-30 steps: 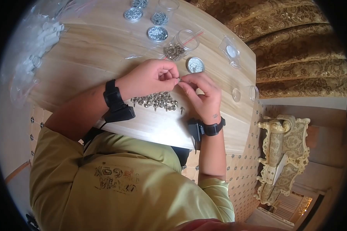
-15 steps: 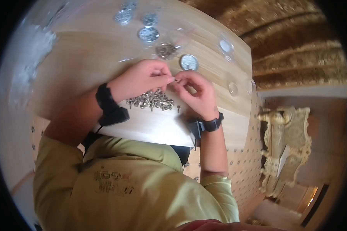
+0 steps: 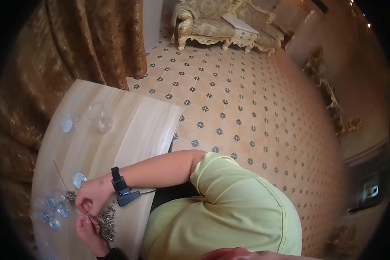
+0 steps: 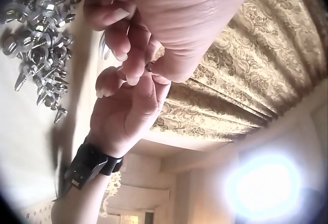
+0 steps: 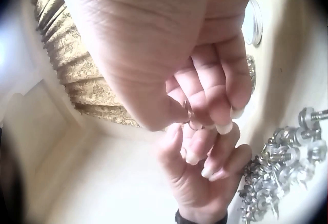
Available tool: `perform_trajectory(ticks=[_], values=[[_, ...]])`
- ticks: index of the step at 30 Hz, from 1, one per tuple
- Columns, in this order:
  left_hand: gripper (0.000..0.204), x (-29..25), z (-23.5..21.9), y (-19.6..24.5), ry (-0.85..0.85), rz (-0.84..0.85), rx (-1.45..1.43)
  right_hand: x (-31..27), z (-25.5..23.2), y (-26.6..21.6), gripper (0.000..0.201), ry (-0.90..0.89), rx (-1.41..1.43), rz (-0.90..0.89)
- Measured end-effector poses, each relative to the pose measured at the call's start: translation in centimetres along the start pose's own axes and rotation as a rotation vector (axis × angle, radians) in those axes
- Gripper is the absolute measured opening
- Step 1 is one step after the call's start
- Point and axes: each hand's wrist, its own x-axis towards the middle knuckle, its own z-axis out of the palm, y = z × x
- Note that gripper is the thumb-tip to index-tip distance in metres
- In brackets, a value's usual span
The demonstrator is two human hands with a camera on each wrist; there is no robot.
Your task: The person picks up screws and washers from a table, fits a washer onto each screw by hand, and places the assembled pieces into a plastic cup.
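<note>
The left hand and the right hand meet fingertip to fingertip over the table. Both pinch a small metal piece, mostly covered by thumbs and fingers; in the left wrist view only a dark bit of it shows. Which part each hand grips cannot be told. Beside the hands, on the side nearer the body, lies a loose pile of screws with washers, seen closer in the left wrist view and the right wrist view.
Beyond the hands are a round lid, a heap of small brownish pieces and several round holders of silvery hardware. Clear round items and a clear packet lie farther along the table. A curtain hangs behind.
The head view has swung toward the floor and sofa, putting the hands at its lower left. The hands stay together, fingertips meeting above the table.
</note>
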Motion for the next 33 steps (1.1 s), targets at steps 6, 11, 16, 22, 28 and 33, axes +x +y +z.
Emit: perform_trajectory(ticks=[6,11,16,22,28,33], values=[[0.009,-0.1,0.5,0.1,0.028,-0.065,-0.039,-0.3,0.3,0.3,0.019,-0.041,-0.029,0.039],[0.020,0.6,-0.8,-1.1,-0.162,0.022,0.181,0.0,0.8,0.5,0.019,-0.072,-0.278,-0.143],[0.035,0.0,0.3,-2.3,0.016,-0.037,0.045,-0.4,0.6,-1.0,0.022,-0.035,-0.368,-0.168],[0.035,-0.6,2.4,1.1,-0.084,0.076,0.190,-0.1,-0.2,-1.7,0.027,-0.013,-0.218,0.052],[0.017,-1.2,2.2,3.0,-0.042,0.119,0.467,0.3,0.0,-1.8,0.015,-0.066,0.142,0.248],[0.015,-1.3,2.7,4.0,-0.021,0.171,0.480,0.4,-0.2,-2.9,0.015,-0.103,0.337,0.390]])
